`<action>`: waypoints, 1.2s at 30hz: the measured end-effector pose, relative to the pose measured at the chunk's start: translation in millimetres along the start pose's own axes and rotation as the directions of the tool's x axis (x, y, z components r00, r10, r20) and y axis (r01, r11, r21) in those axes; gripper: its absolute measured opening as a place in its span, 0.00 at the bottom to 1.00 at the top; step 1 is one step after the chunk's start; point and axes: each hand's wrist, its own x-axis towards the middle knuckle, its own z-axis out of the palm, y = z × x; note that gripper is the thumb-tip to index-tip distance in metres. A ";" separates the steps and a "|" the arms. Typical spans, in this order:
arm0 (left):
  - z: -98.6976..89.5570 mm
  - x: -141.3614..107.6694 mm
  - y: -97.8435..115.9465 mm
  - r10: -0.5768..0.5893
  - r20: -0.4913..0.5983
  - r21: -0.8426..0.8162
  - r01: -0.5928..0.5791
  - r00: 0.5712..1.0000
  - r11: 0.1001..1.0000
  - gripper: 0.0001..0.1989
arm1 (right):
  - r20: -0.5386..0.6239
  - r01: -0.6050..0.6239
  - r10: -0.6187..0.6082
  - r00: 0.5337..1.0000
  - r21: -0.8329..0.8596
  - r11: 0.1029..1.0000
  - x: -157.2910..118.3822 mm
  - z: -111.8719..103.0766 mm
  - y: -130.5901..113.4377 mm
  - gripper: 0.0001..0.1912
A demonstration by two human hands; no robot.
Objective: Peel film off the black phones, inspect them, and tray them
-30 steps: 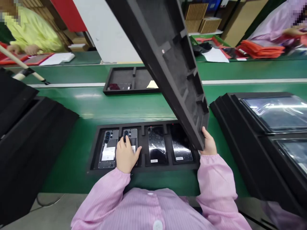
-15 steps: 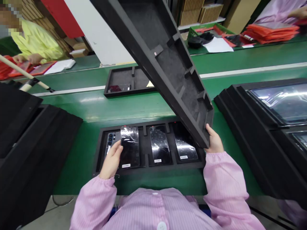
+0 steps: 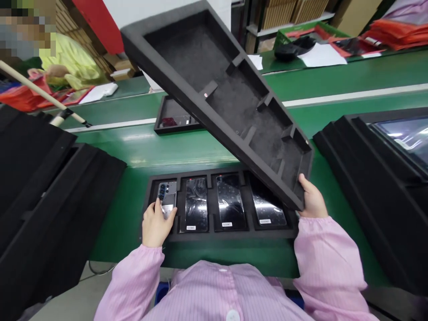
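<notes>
My left hand (image 3: 158,223) is on a grey phone (image 3: 169,196) with several camera lenses, in the leftmost compartment of a black foam tray (image 3: 187,237); its thumb and fingers lie at the phone's two sides. Three dark glossy phone screens with white labels fill the compartments to the right: the left one (image 3: 196,205), the middle one (image 3: 230,200) and the right one (image 3: 269,207), partly covered. My right hand (image 3: 310,196) grips the lower right corner of a second foam tray (image 3: 220,107), held tilted above, its compartments without phones.
Stacked black foam trays stand at the left (image 3: 67,191) and right (image 3: 361,200). Another small tray (image 3: 179,129) lies farther back on the green bench (image 3: 140,147). A person in yellow (image 3: 75,60) works across at the back left, near a slanting pole (image 3: 33,87).
The dark screen near my left hand now lies in the second compartment. My left hand has moved onto the grey phone. The raised tray has tilted, showing more of its inside.
</notes>
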 end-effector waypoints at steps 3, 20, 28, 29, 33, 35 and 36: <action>-0.3 6.6 0.7 -0.010 0.032 0.039 0.008 0.999 0.999 0.40 | -0.010 -0.004 0.004 1.000 -0.005 1.000 -0.2 0.9 -0.2 0.12; -37.6 26.3 -50.8 -0.242 -0.043 -0.427 0.201 0.969 0.882 0.25 | -0.034 -0.024 0.022 0.999 -0.062 0.998 -11.4 9.9 -5.9 0.15; 11.4 19.6 -35.7 -0.179 -0.015 -0.573 0.139 0.984 0.808 0.25 | -0.024 -0.033 0.031 0.999 -0.057 0.998 -8.7 7.4 -6.0 0.16; 12.4 15.9 -31.6 -0.182 -0.047 -0.565 0.124 0.982 0.815 0.26 | -0.024 -0.029 0.027 0.999 -0.055 0.998 -8.0 6.6 -5.6 0.15; 10.1 -5.1 0.8 -0.074 -0.239 -0.481 -0.052 0.968 0.875 0.32 | -0.017 -0.027 0.026 1.000 -0.056 0.998 -4.3 3.1 -3.1 0.15; 14.7 -18.1 28.3 0.159 -0.307 -0.369 -0.271 0.938 0.889 0.31 | -0.008 -0.029 0.029 1.000 -0.061 0.998 -2.4 1.1 -1.7 0.14; 19.4 -24.5 43.5 0.297 -0.285 -0.322 -0.383 0.911 0.866 0.30 | -0.005 -0.026 0.026 1.000 -0.064 0.998 -1.5 0.0 -1.0 0.14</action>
